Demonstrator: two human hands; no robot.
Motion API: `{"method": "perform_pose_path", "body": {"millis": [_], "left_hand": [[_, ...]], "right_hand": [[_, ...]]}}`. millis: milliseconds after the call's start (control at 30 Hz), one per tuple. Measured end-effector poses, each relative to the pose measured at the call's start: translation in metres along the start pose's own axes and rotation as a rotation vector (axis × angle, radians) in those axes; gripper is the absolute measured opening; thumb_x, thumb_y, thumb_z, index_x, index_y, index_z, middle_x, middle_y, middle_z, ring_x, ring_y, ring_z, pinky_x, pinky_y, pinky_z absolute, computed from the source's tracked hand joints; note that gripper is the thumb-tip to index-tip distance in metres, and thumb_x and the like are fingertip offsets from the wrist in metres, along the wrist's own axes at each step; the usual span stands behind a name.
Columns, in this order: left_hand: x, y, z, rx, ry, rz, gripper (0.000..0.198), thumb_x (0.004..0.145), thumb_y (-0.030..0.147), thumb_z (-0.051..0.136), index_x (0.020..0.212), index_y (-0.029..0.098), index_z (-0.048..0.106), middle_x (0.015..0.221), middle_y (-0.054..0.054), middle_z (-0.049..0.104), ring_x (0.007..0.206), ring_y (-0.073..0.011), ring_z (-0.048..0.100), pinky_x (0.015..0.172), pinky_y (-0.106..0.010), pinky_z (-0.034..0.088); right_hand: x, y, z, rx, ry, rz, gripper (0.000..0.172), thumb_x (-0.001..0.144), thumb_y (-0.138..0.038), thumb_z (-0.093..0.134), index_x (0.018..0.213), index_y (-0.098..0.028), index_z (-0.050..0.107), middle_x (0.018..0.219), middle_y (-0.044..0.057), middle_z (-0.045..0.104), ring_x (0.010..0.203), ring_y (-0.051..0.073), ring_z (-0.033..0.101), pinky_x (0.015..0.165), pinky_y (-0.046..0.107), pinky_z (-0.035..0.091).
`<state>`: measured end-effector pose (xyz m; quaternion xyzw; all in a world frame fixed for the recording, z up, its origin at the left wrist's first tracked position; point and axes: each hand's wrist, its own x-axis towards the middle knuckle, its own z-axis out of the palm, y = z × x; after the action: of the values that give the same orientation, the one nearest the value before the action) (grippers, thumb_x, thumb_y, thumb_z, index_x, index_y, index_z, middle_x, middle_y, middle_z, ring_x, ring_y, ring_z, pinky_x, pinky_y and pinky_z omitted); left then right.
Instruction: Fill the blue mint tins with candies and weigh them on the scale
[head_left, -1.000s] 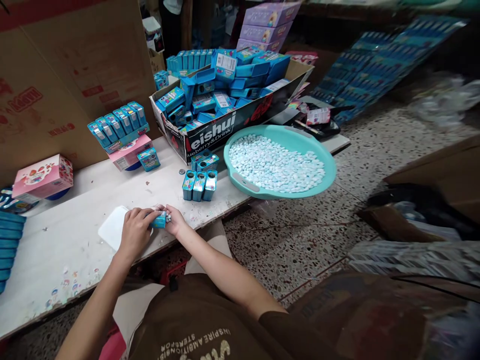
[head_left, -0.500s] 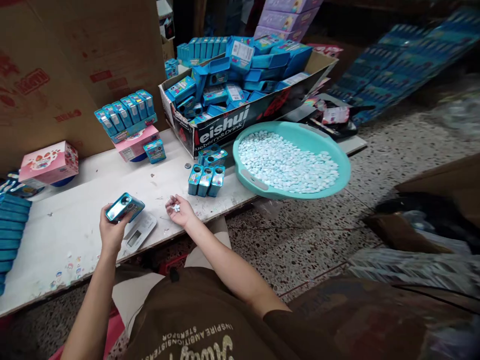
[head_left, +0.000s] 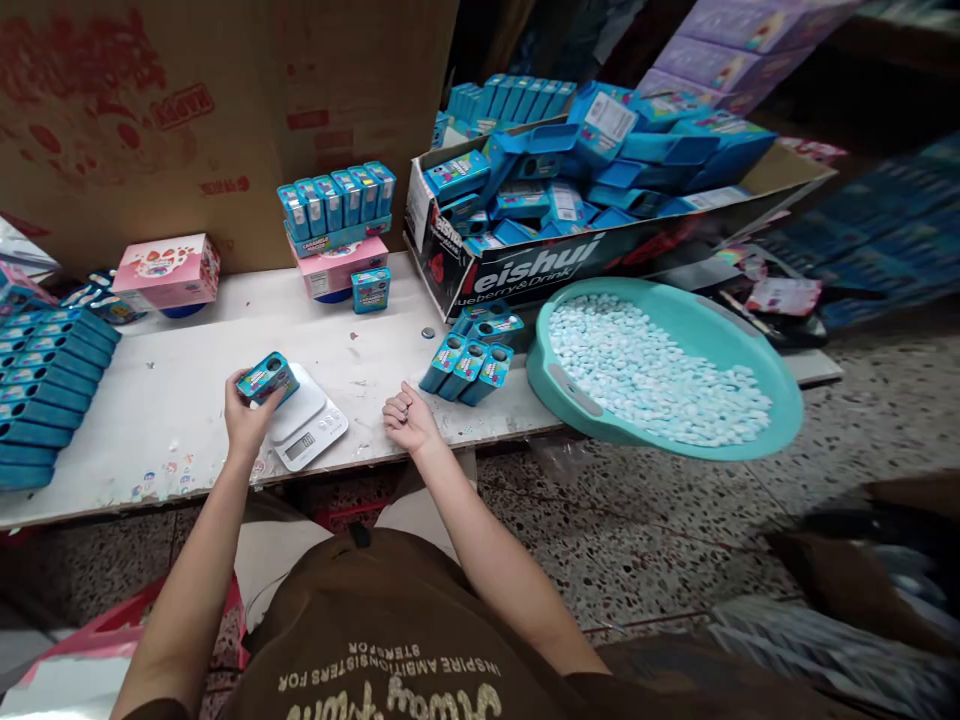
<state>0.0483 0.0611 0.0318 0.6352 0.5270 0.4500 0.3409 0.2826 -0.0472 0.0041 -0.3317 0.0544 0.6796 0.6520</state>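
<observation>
From where I operate, looking down through the head camera, my left hand grips a small blue tin by its sides, its round dark opening showing, at the far left corner of a white digital scale. My right hand is to the right of the scale, apart from it, fingers curled inward; it is too small in view for me to tell whether they close on anything.

Just beyond that hand, right of the scale, three blue tins lean side by side, openings upward. A small metal disc lies beyond the scale, to its right. Farther right of the scale, a turquoise basin holds many pale blue and white candies. Beyond the scale and to the right, an open carton is heaped with blue tins. Straight beyond the scale, six upright tins sit above a pink box. Well left of the scale stand stacked rows of blue tins.
</observation>
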Motion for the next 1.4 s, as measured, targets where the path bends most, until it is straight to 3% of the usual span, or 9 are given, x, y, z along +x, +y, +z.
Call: {"method": "perform_pose_path", "body": {"millis": [100,167,367,567,1000,1133,1233,1333,1400], "left_hand": [[-0.011,-0.006,-0.017,0.070,0.056,0.060,0.068,0.068,0.039,0.070,0.125,0.023,0.037,0.116,-0.010,0.055,0.108,-0.0199,0.056,0.092,-0.034,0.044],[-0.022,-0.017,-0.035,0.156,0.154,0.094,0.057,0.076,0.039,0.063,0.124,0.022,0.038,0.119,-0.010,0.055,0.116,-0.0194,0.051,0.098,-0.036,0.039],[-0.058,-0.064,-0.073,0.388,0.425,0.048,0.032,0.089,0.037,0.044,0.111,0.016,0.051,0.106,-0.010,0.061,0.103,-0.0173,0.055,0.094,-0.034,0.038],[-0.068,-0.087,-0.067,0.571,0.382,0.076,0.028,0.089,0.035,0.043,0.097,0.014,0.060,0.095,-0.011,0.063,0.095,-0.0203,0.055,0.090,-0.034,0.038],[-0.066,-0.097,-0.068,0.622,0.338,0.114,0.026,0.087,0.035,0.045,0.084,0.015,0.061,0.084,-0.010,0.062,0.087,-0.0217,0.054,0.089,-0.035,0.037],[-0.066,-0.084,-0.068,0.589,0.334,0.094,0.028,0.088,0.038,0.044,0.085,0.015,0.061,0.086,-0.010,0.062,0.090,-0.0221,0.054,0.090,-0.037,0.037],[-0.057,-0.055,-0.055,0.487,0.286,0.161,0.034,0.084,0.042,0.052,0.104,0.015,0.058,0.100,-0.010,0.061,0.103,-0.0231,0.051,0.096,-0.039,0.035],[-0.036,-0.022,-0.029,0.387,0.179,0.208,0.078,0.066,0.045,0.071,0.130,0.016,0.038,0.123,-0.013,0.052,0.118,-0.0254,0.044,0.101,-0.039,0.033],[-0.020,-0.004,-0.012,0.359,0.117,0.123,0.082,0.061,0.045,0.076,0.129,0.017,0.039,0.121,-0.013,0.054,0.114,-0.0259,0.049,0.097,-0.038,0.038]], "right_hand": [[-0.002,-0.001,-0.008,-0.035,0.021,-0.025,0.045,0.095,-0.028,0.028,0.051,-0.021,0.021,0.045,-0.008,0.022,0.037,0.007,0.017,0.035,0.018,0.014],[-0.003,-0.002,-0.016,-0.040,0.023,-0.039,0.044,0.094,-0.029,0.032,0.052,-0.022,0.021,0.046,-0.008,0.023,0.037,0.007,0.018,0.035,0.018,0.015],[-0.007,-0.004,-0.033,0.136,0.062,0.018,0.041,0.093,-0.026,0.036,0.054,-0.021,0.025,0.045,-0.008,0.025,0.036,0.007,0.022,0.033,0.018,0.015],[-0.011,0.001,-0.031,0.200,0.081,0.051,0.039,0.094,-0.027,0.033,0.056,-0.021,0.027,0.047,-0.008,0.027,0.036,0.007,0.026,0.033,0.018,0.016],[-0.010,0.003,-0.033,0.175,0.099,0.012,0.038,0.095,-0.027,0.032,0.058,-0.021,0.029,0.049,-0.008,0.028,0.038,0.006,0.029,0.033,0.017,0.019],[-0.010,0.004,-0.032,0.161,0.100,0.005,0.038,0.095,-0.029,0.032,0.057,-0.021,0.030,0.049,-0.007,0.029,0.038,0.006,0.029,0.033,0.016,0.020],[-0.009,0.004,-0.029,0.180,0.103,0.016,0.040,0.095,-0.030,0.030,0.056,-0.020,0.031,0.048,-0.007,0.029,0.037,0.006,0.030,0.032,0.016,0.021],[-0.006,0.003,-0.024,0.240,0.121,0.023,0.042,0.096,-0.028,0.028,0.055,-0.020,0.033,0.046,-0.007,0.031,0.036,0.006,0.032,0.030,0.015,0.022],[-0.003,0.003,-0.020,0.271,0.154,0.011,0.043,0.096,-0.026,0.029,0.055,-0.019,0.037,0.046,-0.006,0.038,0.037,0.005,0.037,0.032,0.013,0.028]]}}
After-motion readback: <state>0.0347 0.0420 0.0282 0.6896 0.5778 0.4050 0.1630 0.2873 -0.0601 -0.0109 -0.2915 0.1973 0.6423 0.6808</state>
